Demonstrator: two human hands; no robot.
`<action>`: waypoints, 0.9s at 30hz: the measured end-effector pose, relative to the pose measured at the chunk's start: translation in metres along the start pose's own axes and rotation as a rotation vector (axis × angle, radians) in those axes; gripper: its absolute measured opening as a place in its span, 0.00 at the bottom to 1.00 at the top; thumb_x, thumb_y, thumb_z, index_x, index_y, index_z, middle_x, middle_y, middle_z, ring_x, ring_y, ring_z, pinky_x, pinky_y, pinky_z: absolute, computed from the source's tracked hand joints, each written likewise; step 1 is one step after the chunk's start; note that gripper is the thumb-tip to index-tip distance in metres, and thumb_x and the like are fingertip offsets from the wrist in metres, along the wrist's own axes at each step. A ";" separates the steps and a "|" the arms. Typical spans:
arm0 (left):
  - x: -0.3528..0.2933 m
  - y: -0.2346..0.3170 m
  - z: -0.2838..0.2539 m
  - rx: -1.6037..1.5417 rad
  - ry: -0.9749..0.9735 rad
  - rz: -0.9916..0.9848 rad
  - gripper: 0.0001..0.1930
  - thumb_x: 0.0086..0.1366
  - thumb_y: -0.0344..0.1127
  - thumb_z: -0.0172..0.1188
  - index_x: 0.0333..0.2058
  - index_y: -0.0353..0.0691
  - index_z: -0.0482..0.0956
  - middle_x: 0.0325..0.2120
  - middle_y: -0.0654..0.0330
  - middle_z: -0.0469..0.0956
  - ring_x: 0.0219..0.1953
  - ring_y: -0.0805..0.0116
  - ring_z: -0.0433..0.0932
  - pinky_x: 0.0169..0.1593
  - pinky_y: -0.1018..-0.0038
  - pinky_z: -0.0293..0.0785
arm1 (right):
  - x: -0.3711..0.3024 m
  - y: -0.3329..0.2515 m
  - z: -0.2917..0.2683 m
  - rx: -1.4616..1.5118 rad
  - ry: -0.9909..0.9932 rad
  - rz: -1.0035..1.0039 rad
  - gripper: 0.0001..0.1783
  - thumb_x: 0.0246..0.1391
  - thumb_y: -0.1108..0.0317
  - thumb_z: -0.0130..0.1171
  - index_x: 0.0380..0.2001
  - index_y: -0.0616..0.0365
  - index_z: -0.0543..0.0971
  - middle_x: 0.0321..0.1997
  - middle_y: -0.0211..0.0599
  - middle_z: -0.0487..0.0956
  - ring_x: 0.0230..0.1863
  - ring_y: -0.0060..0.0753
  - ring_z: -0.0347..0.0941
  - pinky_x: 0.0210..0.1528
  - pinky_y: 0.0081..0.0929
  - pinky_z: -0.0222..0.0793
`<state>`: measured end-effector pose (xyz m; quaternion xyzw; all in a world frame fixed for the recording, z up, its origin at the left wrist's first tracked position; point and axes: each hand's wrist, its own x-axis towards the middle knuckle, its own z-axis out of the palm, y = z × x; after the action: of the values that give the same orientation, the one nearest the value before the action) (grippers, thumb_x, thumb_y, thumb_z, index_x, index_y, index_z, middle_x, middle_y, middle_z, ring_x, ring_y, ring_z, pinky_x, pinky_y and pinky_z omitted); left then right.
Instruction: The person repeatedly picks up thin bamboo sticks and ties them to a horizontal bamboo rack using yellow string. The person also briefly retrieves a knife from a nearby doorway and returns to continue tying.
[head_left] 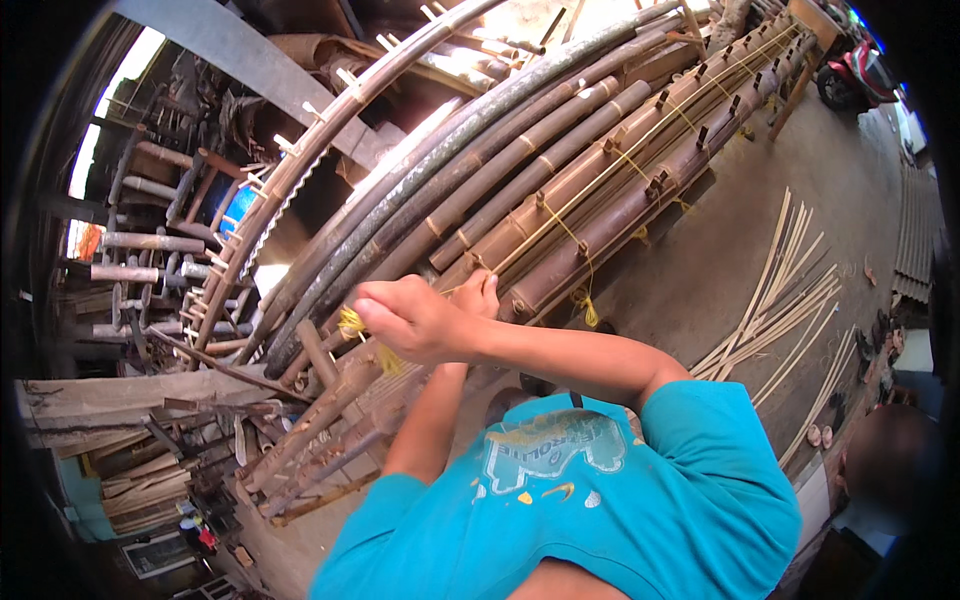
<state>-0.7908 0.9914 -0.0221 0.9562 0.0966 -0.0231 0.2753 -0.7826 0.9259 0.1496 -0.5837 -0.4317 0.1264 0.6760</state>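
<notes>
My forearms cross. My right hand [400,318] is a closed fist on the left side, with yellow twine [350,322] bunched beside it. Lower and further forward, my left hand [474,296] pinches at the near end of a long thin yellow cord [575,200]. That cord runs straight along a long bamboo frame [560,240], which slants away to the far right. Dark upright pegs [655,183] line the frame's two sides. Yellow ties cross it at intervals, with loose tufts [590,313] hanging off the right edge. My fingers hide the exact grip.
Thick bamboo poles [470,215] lie alongside to the left. Beyond them curves a pole with short pale pegs [285,145]. Thin bamboo strips [780,300] are spread on the floor at right. Wooden racks [160,240] stand far left; a red motorbike [860,75] is far right.
</notes>
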 end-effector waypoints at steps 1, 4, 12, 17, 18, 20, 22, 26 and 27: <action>0.005 -0.017 0.011 -0.127 0.047 0.066 0.12 0.67 0.43 0.54 0.41 0.44 0.79 0.31 0.41 0.81 0.35 0.46 0.80 0.38 0.57 0.72 | 0.015 0.000 -0.001 -0.042 -0.038 0.035 0.19 0.66 0.57 0.44 0.33 0.61 0.76 0.23 0.48 0.72 0.29 0.50 0.71 0.33 0.42 0.65; 0.028 -0.042 0.026 -0.138 -0.013 0.173 0.16 0.67 0.44 0.53 0.41 0.36 0.78 0.33 0.38 0.80 0.39 0.42 0.79 0.43 0.57 0.72 | 0.042 0.092 -0.006 -0.425 -0.032 -0.086 0.23 0.67 0.51 0.43 0.40 0.60 0.79 0.36 0.49 0.80 0.40 0.56 0.76 0.42 0.44 0.72; 0.013 -0.016 0.009 -0.172 -0.004 0.010 0.17 0.68 0.49 0.49 0.43 0.47 0.81 0.34 0.42 0.81 0.41 0.38 0.78 0.45 0.48 0.71 | -0.018 0.131 -0.102 0.318 0.107 0.512 0.29 0.66 0.43 0.48 0.24 0.57 0.78 0.22 0.28 0.75 0.27 0.20 0.68 0.31 0.28 0.67; 0.012 -0.003 0.006 -0.219 0.031 0.023 0.14 0.69 0.43 0.52 0.40 0.40 0.81 0.33 0.47 0.82 0.37 0.50 0.82 0.41 0.59 0.75 | -0.175 0.122 -0.059 -0.480 -0.142 -0.049 0.24 0.63 0.58 0.53 0.14 0.57 0.76 0.17 0.46 0.75 0.25 0.49 0.74 0.46 0.41 0.72; 0.016 -0.010 0.009 -0.294 0.076 0.081 0.14 0.69 0.42 0.53 0.39 0.38 0.81 0.32 0.49 0.83 0.36 0.54 0.83 0.40 0.62 0.76 | -0.174 0.119 -0.053 -0.465 -0.115 -0.011 0.23 0.62 0.58 0.54 0.14 0.57 0.75 0.16 0.44 0.74 0.25 0.47 0.73 0.52 0.39 0.70; 0.033 -0.001 0.000 -0.634 0.083 0.015 0.13 0.71 0.36 0.52 0.37 0.34 0.81 0.28 0.58 0.83 0.31 0.71 0.81 0.36 0.72 0.74 | -0.166 0.114 -0.052 -0.373 -0.081 0.069 0.22 0.61 0.59 0.56 0.14 0.56 0.75 0.16 0.43 0.74 0.25 0.47 0.73 0.52 0.38 0.70; 0.068 0.032 -0.034 -0.651 0.148 0.069 0.14 0.73 0.36 0.49 0.34 0.35 0.81 0.19 0.65 0.76 0.22 0.78 0.72 0.29 0.76 0.69 | -0.178 0.116 -0.053 -0.432 -0.063 0.041 0.22 0.61 0.59 0.56 0.14 0.57 0.74 0.16 0.43 0.73 0.25 0.48 0.72 0.51 0.39 0.70; 0.124 -0.079 0.022 0.041 0.383 0.112 0.16 0.71 0.42 0.45 0.39 0.41 0.80 0.26 0.44 0.80 0.31 0.45 0.80 0.35 0.53 0.73 | -0.183 0.154 -0.032 -0.568 -0.105 -0.116 0.22 0.60 0.59 0.56 0.13 0.57 0.74 0.16 0.44 0.73 0.25 0.49 0.72 0.50 0.39 0.70; 0.134 -0.061 0.021 0.054 0.345 0.056 0.16 0.71 0.43 0.45 0.39 0.42 0.80 0.28 0.43 0.80 0.34 0.42 0.79 0.38 0.50 0.72 | -0.183 0.151 -0.037 -0.606 -0.166 0.011 0.22 0.62 0.58 0.54 0.16 0.57 0.75 0.18 0.42 0.74 0.27 0.46 0.74 0.52 0.38 0.69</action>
<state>-0.6712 1.0539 -0.0851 0.9554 0.1152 0.1465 0.2292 -0.8145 0.8209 -0.0638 -0.7485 -0.5003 0.0429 0.4330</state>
